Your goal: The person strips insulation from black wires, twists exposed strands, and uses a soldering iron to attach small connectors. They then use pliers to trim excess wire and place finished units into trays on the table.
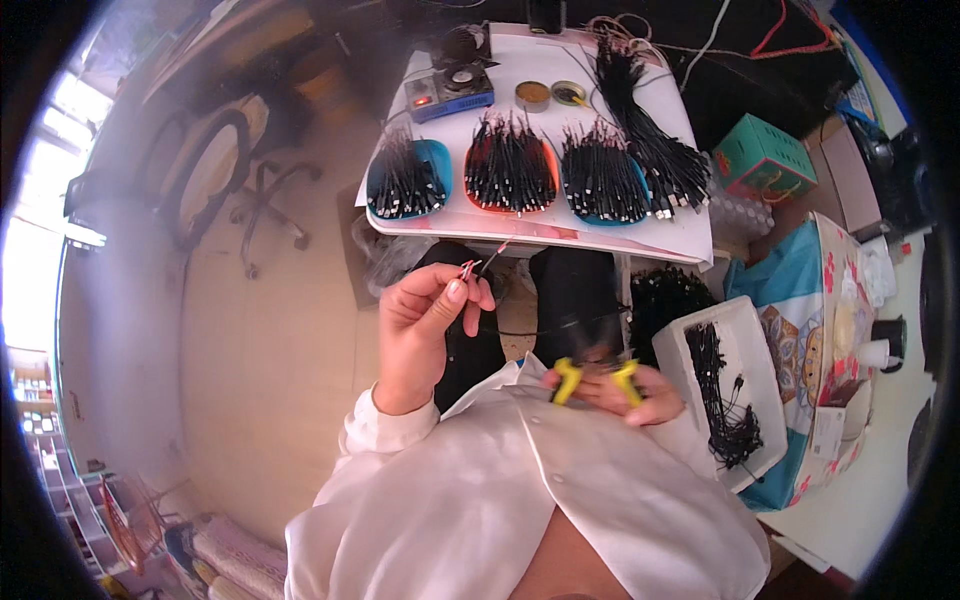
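Note:
Thumb and fingers of my left hand (435, 312) pinch a thin black cable (490, 265) near its end, where bare reddish and white wires stick out. From there the cable trails rightward above my lap. My right hand (625, 392) is wrapped round yellow-handled wire strippers or pliers (568, 382); blur hides the tool's head, so I cannot tell which. Just ahead, on the white table, three trays hold bundles of short black cables with metal plugs toward me: a blue tray (440, 160), an orange tray (548, 165) and another blue tray (600, 218).
A blue-based device with a fan (455, 92) stands at the table's back left, beside a round tin (532, 95). A loose cable bundle (650, 140) lies at the right. A white box of cables (690, 330), a green box (765, 160) and an office chair (215, 180) stand around me.

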`<state>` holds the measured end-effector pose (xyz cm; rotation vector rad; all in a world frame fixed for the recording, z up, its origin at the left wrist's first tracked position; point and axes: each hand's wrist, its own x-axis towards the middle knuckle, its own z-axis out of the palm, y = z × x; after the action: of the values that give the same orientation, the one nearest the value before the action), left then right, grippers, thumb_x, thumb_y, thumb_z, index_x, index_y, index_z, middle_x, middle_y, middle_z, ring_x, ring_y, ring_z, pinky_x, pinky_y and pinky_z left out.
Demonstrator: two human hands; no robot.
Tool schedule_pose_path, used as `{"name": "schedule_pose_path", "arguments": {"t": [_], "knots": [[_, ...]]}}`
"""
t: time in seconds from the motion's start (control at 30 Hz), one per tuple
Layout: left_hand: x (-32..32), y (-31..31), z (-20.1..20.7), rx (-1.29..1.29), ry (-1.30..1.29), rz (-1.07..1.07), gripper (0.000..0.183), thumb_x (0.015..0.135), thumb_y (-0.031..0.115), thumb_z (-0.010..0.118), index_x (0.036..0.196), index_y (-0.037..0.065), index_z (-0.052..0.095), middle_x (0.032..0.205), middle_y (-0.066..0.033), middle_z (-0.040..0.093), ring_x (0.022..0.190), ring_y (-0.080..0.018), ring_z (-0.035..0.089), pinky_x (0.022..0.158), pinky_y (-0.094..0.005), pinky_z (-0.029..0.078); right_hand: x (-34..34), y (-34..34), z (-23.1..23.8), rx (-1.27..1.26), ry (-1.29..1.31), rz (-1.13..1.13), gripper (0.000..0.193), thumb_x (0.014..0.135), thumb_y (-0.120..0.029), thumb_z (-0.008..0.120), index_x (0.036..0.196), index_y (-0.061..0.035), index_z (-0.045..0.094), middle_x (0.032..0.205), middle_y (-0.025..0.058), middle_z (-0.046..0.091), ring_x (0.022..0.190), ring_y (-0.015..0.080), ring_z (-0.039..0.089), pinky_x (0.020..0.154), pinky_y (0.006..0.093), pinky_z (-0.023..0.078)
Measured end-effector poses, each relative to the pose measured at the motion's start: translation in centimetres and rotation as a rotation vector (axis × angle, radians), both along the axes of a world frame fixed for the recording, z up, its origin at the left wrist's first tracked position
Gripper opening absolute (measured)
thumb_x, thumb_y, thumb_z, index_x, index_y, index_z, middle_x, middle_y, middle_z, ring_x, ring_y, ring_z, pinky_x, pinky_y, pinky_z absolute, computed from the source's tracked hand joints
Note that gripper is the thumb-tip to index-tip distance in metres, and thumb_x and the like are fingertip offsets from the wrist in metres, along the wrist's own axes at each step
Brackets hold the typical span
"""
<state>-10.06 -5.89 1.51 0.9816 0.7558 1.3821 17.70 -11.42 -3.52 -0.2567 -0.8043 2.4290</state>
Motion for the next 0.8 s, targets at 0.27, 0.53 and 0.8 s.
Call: {"name": "schedule_pose_path", "arguments": {"t": [0.27, 0.53, 0.8], "knots": [[-3.1, -3.6, 2.1, -0.058, 0.062, 0.115, 0.018, 0.096, 0.011, 0.058, 0.093, -0.005, 0.063, 0.082, -0.0097, 0.066, 0.053, -0.0037, 0.039, 0.047, -0.0194, 0.029, -6.5, 5.2, 3.8, 0.304, -0.17, -0.202, 0.07, 0.072, -0.005, 0.053, 0.139, -0.0046, 0.032, 0.098, 0.0071, 0.049, 0.09, 0.0152, 0.048, 0.083, 0.0293, 0.039], [-2.8, -3.3, 2.0, -0.088, 0.123, 0.103, 0.016, 0.095, 0.01, 0.059, 0.093, -0.005, 0.065, 0.078, -0.0071, 0.066, 0.054, -0.0033, 0.04, 0.047, -0.0189, 0.03, -9.3, 6.6, 5.9, 0.667, -0.569, -0.151, 0.076, 0.062, -0.004, 0.047, 0.137, -0.002, 0.039, 0.103, 0.0072, 0.051, 0.096, 0.0156, 0.048, 0.09, 0.0275, 0.039], [-2.7, -3.0, 1.8, -0.098, 0.106, 0.051, 0.014, 0.095, 0.009, 0.059, 0.095, -0.004, 0.065, 0.079, -0.006, 0.067, 0.055, -0.0027, 0.04, 0.047, -0.0183, 0.03, -9.5, 6.8, 6.2, 0.731, -0.594, -0.183, 0.067, 0.063, -0.007, 0.047, 0.13, -0.0014, 0.044, 0.09, 0.0076, 0.054, 0.082, 0.0161, 0.049, 0.079, 0.0277, 0.042]]}}
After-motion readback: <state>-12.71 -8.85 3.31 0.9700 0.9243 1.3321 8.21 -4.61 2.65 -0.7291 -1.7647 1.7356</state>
